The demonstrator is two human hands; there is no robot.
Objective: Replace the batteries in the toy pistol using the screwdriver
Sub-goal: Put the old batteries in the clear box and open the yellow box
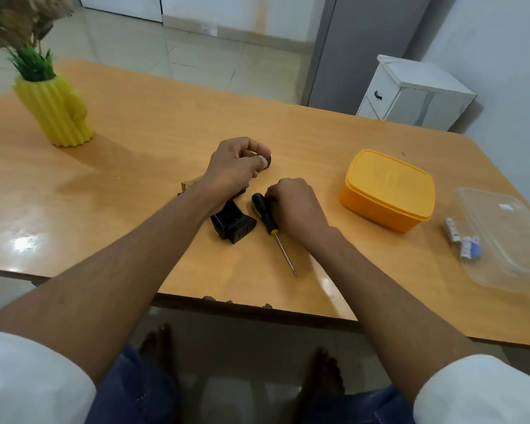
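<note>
The black toy pistol (pixel 231 223) lies on the wooden table (pixel 153 142), its grip pointing toward me. My left hand (pixel 234 168) is closed over its upper part, hiding most of the body; a yellow-tan part (pixel 190 183) shows at the left of my wrist. A screwdriver (pixel 268 218) with a black and yellow handle lies just right of the pistol, its thin shaft pointing toward the table's near edge. My right hand (pixel 294 205) rests curled against the handle's right side, fingers touching it. Several batteries (pixel 461 240) lie at the far right.
A closed yellow plastic box (pixel 387 189) stands right of my hands. A clear plastic lid or tray (pixel 508 237) lies at the right edge beside the batteries. A yellow ribbed vase with a plant (pixel 57 111) stands at the back left. A white cabinet (pixel 413 93) is behind the table.
</note>
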